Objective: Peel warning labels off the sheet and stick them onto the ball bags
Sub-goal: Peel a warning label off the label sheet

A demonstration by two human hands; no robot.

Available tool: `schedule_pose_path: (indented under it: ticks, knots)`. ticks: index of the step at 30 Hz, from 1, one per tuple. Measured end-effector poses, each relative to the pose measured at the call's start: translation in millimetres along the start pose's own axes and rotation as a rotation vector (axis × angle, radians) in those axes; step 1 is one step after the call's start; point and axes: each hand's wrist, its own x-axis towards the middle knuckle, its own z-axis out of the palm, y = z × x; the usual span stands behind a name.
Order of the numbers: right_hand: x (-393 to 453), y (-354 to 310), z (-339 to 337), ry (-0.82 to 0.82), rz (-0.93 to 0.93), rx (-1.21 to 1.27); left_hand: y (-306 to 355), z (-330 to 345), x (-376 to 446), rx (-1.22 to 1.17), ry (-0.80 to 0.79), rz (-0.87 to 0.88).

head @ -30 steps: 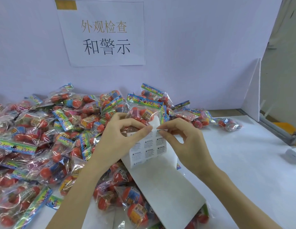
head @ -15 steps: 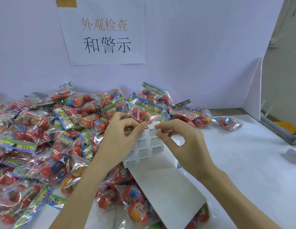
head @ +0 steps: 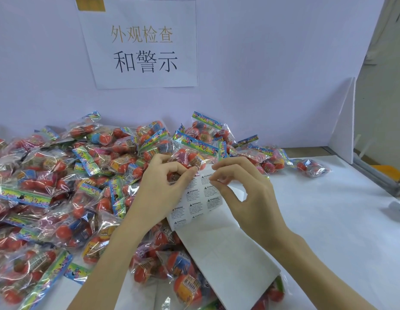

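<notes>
A white label sheet (head: 219,242) slopes up from the lower middle, its upper part still carrying several printed warning labels (head: 195,203). My left hand (head: 165,189) grips the sheet's upper left edge, thumb on the front. My right hand (head: 246,191) pinches the top right label's corner between thumb and forefinger. A big heap of clear ball bags (head: 60,186) with red balls and colourful headers covers the table's left and middle, and one bag (head: 195,153) lies just behind my fingers.
A white table (head: 328,220) stretches to the right. A lavender back panel carries a paper sign (head: 141,43). A white side panel (head: 343,133) stands at the right. One stray bag (head: 313,167) lies far right, and a white object (head: 398,208) sits at the right edge.
Both hands and the sheet have shifted slightly left and down. My right finger and thumb have closed onto the top right label's corner.
</notes>
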Motion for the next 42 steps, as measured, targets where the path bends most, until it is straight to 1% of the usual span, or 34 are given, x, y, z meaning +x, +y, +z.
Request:
schedule_pose_path:
  ticks: [2,5,13,15,17,18,20,22,24,25,29,33,37,40,42]
  knots:
    - [1,0,1,0.026,0.025,-0.006,0,0,0,-0.001,-0.008,0.007]
    - [0,2,-1,-0.002,0.069,-0.049,-1,0,0,0.001,-0.013,0.009]
    - [1,-2,-3,-0.007,-0.001,-0.054,1,1,-1,0.008,-0.022,0.001]
    - [2,-5,-4,-0.007,-0.034,-0.022,1,2,-1,0.019,-0.023,-0.005]
    - [4,-11,-5,0.004,-0.034,0.104,0,2,0,0.027,-0.024,-0.015]
    - [5,-14,-5,0.021,0.007,0.209,0,2,0,0.022,-0.025,-0.019]
    - [7,-18,-7,0.069,0.157,0.452,3,1,0,-0.045,-0.018,-0.010]
    - [9,-17,-10,0.109,0.313,0.610,6,-1,-1,-0.225,0.004,0.024]
    - [10,-13,-13,0.137,0.428,0.652,9,-3,-2,-0.428,0.028,0.047]
    - [11,-11,-14,0.147,0.476,0.666,9,-5,-2,-0.490,0.032,0.053]
    - [14,-5,-17,0.115,0.606,0.806,9,-7,-4,-0.596,-0.018,0.097]
    - [16,-2,-17,0.042,0.650,0.781,9,-2,-5,-0.640,-0.077,0.136]
    - [14,-4,-16,-0.042,0.597,0.678,9,5,-6,-0.614,-0.154,0.153]
    - [12,-7,-14,-0.044,0.539,0.622,10,9,-8,-0.599,-0.191,0.146]
    - [12,-7,-12,-0.016,0.527,0.597,10,10,-8,-0.600,-0.167,0.153]
